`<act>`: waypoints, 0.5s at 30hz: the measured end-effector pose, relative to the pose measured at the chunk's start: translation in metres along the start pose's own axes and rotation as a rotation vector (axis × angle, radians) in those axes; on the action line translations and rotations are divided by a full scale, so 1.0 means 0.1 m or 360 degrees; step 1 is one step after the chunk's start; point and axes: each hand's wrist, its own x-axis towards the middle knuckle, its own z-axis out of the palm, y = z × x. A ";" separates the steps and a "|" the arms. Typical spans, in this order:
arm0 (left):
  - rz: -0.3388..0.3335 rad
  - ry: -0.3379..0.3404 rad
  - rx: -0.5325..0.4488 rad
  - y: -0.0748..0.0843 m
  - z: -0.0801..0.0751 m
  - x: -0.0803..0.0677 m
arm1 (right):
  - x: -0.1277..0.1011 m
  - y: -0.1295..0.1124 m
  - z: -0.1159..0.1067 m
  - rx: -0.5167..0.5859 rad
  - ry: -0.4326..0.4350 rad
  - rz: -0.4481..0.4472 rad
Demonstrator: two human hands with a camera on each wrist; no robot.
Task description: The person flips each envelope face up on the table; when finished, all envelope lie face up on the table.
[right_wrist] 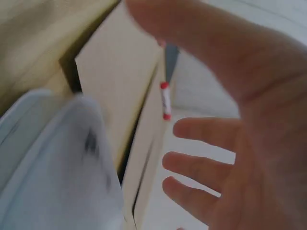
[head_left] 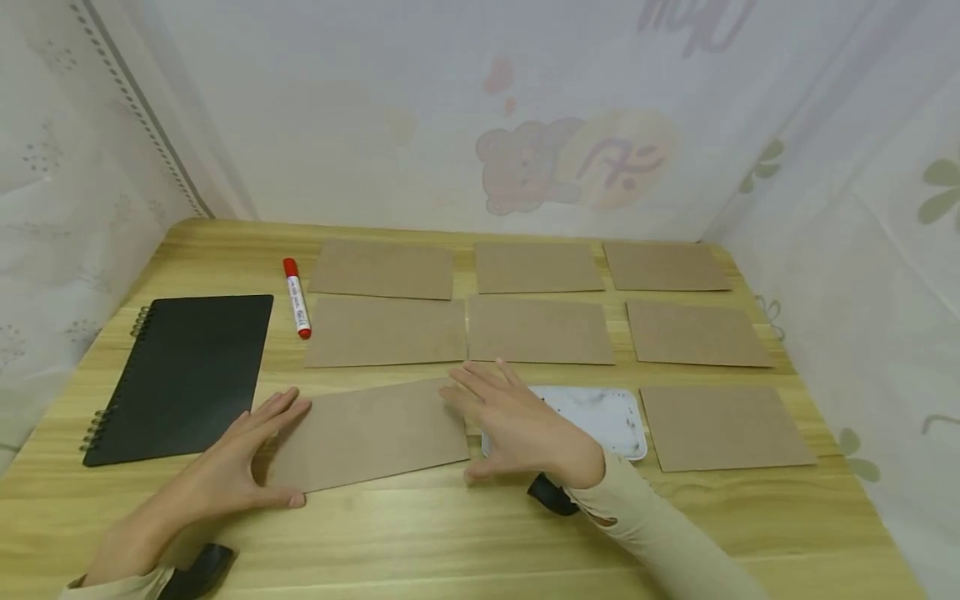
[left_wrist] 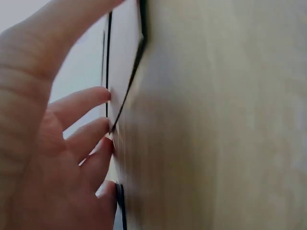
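A brown cardboard sheet [head_left: 369,433] lies skewed on the wooden table [head_left: 450,533] near the front. My left hand [head_left: 251,454] lies flat at its left edge, fingers straight, thumb by the sheet's front left corner. My right hand [head_left: 510,421] is open at the sheet's right edge, fingers spread, over the left part of a white tray [head_left: 611,417]. In the left wrist view, my fingers [left_wrist: 88,139] touch the sheet's edge [left_wrist: 122,96]. The right wrist view shows the tray [right_wrist: 53,163], a cardboard sheet [right_wrist: 115,81] and the marker [right_wrist: 165,100] beyond my spread fingers [right_wrist: 201,167].
Several more brown sheets lie in a grid behind and to the right, such as one at mid-table [head_left: 540,329] and one at front right [head_left: 723,427]. A black spiral notebook [head_left: 183,375] lies at the left, a red-capped marker [head_left: 297,297] beside it. White curtains wall in the table.
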 end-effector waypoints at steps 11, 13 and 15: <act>-0.0025 0.0004 0.0017 -0.01 0.04 -0.02 | 0.35 -0.05 0.13 -0.0236 -0.0394 0.0126; -0.0027 0.0022 0.0024 0.00 0.04 -0.02 | 0.35 -0.04 0.13 -0.0201 -0.0368 0.0116; -0.0026 0.0049 0.0053 0.01 0.04 -0.03 | 0.35 -0.03 0.14 -0.0166 -0.0340 0.0094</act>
